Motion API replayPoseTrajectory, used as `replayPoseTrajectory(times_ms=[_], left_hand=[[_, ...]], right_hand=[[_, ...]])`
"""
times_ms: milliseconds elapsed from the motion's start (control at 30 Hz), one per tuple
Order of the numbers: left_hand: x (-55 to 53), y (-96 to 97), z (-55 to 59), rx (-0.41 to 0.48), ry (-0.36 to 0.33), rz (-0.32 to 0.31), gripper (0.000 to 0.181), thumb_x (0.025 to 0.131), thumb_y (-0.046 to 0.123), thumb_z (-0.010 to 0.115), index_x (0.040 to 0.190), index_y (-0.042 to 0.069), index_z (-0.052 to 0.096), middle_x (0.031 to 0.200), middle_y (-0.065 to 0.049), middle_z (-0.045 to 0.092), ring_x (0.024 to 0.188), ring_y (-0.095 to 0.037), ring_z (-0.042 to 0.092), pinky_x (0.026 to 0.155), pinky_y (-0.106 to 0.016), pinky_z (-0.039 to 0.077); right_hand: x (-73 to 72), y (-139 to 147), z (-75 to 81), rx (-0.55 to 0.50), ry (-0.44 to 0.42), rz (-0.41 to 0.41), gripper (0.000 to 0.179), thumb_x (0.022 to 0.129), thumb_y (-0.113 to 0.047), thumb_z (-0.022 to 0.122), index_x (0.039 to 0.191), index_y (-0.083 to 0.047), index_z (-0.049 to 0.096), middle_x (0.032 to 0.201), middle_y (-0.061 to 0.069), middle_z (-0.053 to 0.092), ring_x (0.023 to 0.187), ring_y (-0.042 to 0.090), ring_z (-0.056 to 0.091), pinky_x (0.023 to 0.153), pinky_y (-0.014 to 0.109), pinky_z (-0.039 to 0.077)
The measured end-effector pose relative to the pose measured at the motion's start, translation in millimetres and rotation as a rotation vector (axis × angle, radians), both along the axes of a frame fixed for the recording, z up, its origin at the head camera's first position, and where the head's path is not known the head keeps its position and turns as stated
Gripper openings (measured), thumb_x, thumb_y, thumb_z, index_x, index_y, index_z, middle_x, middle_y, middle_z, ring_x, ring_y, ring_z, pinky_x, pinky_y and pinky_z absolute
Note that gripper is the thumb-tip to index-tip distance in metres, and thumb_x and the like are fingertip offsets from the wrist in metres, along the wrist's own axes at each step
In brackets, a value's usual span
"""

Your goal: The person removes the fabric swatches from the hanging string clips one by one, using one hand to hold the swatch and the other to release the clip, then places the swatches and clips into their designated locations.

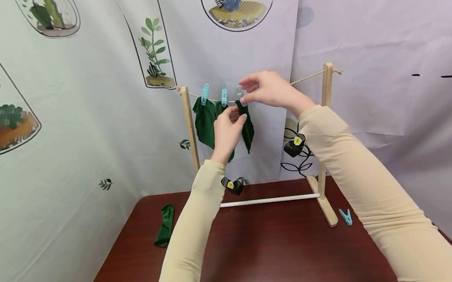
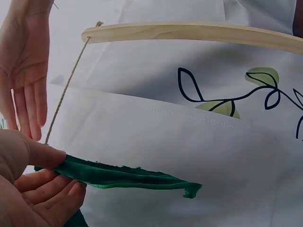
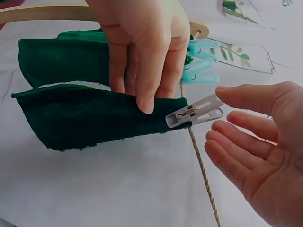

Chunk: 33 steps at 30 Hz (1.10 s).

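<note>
My left hand (image 1: 228,131) pinches a tapered dark-green velvety cloth (image 3: 94,116). My right hand (image 1: 272,89), fingers loosened, is at its white plastic clothespin (image 3: 176,118).

Head cam looks fwd/down from farther back; close-in wrist cams (image 1: 294,146) share cloth (image 3: 90,118) & rope (image 3: 202,163).

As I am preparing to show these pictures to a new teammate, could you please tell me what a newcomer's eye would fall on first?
Probably the dark green cloths hanging from a rope, mid-picture in the head view. Next, the person's left hand at the rightmost hanging cloth and right hand at its whitish clip. A lone light-blue clip also stands out on the dark red table, right of the wooden foot.
</note>
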<state>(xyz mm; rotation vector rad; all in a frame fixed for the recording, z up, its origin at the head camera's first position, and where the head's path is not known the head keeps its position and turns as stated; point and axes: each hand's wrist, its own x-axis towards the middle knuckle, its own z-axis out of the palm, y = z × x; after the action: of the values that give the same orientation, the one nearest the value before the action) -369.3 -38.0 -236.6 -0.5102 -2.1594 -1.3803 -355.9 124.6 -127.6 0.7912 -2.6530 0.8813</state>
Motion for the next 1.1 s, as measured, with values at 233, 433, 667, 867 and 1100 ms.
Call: replayPoseTrajectory(times_ms=[233,433,667,867,1100], left_hand=[[0.9,0.2,1.1,-0.007,0.004,0.024,0.030,0.101,0.015,0.063,0.125,-0.002,0.066,0.117,-0.015,0.070,0.103,-0.023,0.068,0.086,-0.035,0.057],[1.6,0.4,0.8,-0.027,0.015,0.034,0.028,0.101,0.014,0.063,0.122,-0.003,0.067,0.116,-0.015,0.071,0.101,-0.023,0.069,0.086,-0.036,0.057],[2.3,0.1,1.3,-0.038,0.020,0.034,0.028,0.101,0.014,0.063,0.122,-0.003,0.068,0.115,-0.016,0.071,0.101,-0.023,0.069,0.087,-0.035,0.056],[4.0,-0.5,3.9,-0.020,0.020,0.023,0.027,0.101,0.014,0.063,0.121,-0.003,0.068,0.114,-0.015,0.071,0.101,-0.023,0.069,0.086,-0.035,0.056],[3.2,-0.6,4.7,-0.017,0.023,0.023,0.027,0.100,0.014,0.063,0.121,-0.002,0.068,0.113,-0.014,0.071,0.100,-0.022,0.068,0.086,-0.035,0.056]], right_hand=[[-4.7,-4.3,-3.5,0.009,-0.007,-0.004,0.053,0.095,-0.020,0.070,0.143,-0.002,0.054,0.136,0.016,0.061,0.126,0.028,0.057,0.104,0.043,0.046],[-5.4,-5.7,-7.8,-0.010,-0.003,-0.005,0.053,0.096,-0.022,0.068,0.143,-0.003,0.055,0.132,0.017,0.063,0.123,0.028,0.059,0.101,0.044,0.047],[-3.6,-8.5,-7.2,0.004,0.020,-0.006,0.045,0.098,-0.023,0.066,0.137,-0.003,0.060,0.128,0.016,0.065,0.119,0.027,0.061,0.100,0.043,0.048],[-2.7,-8.5,-6.5,0.007,0.033,-0.017,0.042,0.099,-0.024,0.065,0.136,-0.003,0.061,0.127,0.016,0.065,0.120,0.027,0.060,0.100,0.043,0.048],[-1.9,-9.6,-10.4,-0.053,0.116,-0.031,0.034,0.099,-0.024,0.065,0.126,-0.004,0.067,0.118,0.014,0.069,0.110,0.027,0.063,0.093,0.043,0.050]])
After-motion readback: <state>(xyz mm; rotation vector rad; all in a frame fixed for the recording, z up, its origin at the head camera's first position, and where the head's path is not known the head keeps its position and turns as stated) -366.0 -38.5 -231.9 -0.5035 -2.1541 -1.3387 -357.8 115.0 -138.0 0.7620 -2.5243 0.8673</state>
